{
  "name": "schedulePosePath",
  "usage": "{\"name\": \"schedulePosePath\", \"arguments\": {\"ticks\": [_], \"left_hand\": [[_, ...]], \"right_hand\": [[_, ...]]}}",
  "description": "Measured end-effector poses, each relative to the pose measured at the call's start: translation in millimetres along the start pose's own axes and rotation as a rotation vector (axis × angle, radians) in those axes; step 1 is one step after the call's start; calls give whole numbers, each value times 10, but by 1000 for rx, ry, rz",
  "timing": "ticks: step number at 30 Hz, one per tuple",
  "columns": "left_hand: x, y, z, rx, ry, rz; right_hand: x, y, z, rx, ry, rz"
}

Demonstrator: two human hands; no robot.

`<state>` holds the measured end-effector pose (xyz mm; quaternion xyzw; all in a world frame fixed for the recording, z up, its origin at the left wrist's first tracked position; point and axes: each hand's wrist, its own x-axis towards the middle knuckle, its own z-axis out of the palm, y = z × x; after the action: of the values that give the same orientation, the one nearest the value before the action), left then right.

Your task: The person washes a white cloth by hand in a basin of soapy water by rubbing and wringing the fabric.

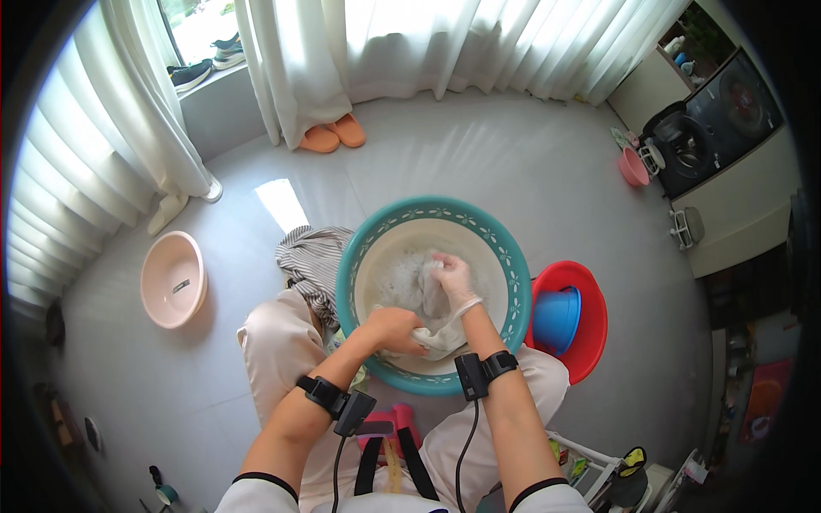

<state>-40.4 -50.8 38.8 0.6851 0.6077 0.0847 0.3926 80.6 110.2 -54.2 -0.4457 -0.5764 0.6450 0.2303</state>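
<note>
A teal-rimmed wash basin [352, 256] stands on the floor between my knees, holding soapy water and a white cloth [432, 301]. My left hand [395, 329] grips the near end of the cloth at the basin's front. Foam covers my right hand [453, 278], which clutches the cloth's far part in the middle of the basin. The cloth is bunched between the two hands. Both wrists wear black bands with cables.
A striped garment [312, 261] lies left of the basin. A red basin [590, 321] with a blue tub [556, 318] inside sits to the right. A pink basin [173, 279] is far left, orange slippers [332, 134] by the curtains, and a small pink bowl [633, 167] near the appliance.
</note>
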Motion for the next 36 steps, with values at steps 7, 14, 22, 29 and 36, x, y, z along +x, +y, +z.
{"name": "schedulePosePath", "arguments": {"ticks": [7, 14, 22, 29, 36], "left_hand": [[-8, -97, 24, -130, 59, 4], [51, -226, 59, -809, 221, -72], [377, -722, 393, -686, 463, -405], [716, -637, 910, -1257, 646, -616], [749, -456, 800, -1786, 637, -584]], "right_hand": [[-413, -663, -71, -70, -332, 22], [-682, -722, -371, -734, -957, 307], [-492, -299, -495, -926, -158, 99], [-560, 151, 56, -734, 39, 10], [-1095, -305, 252, -86, -191, -24]]}}
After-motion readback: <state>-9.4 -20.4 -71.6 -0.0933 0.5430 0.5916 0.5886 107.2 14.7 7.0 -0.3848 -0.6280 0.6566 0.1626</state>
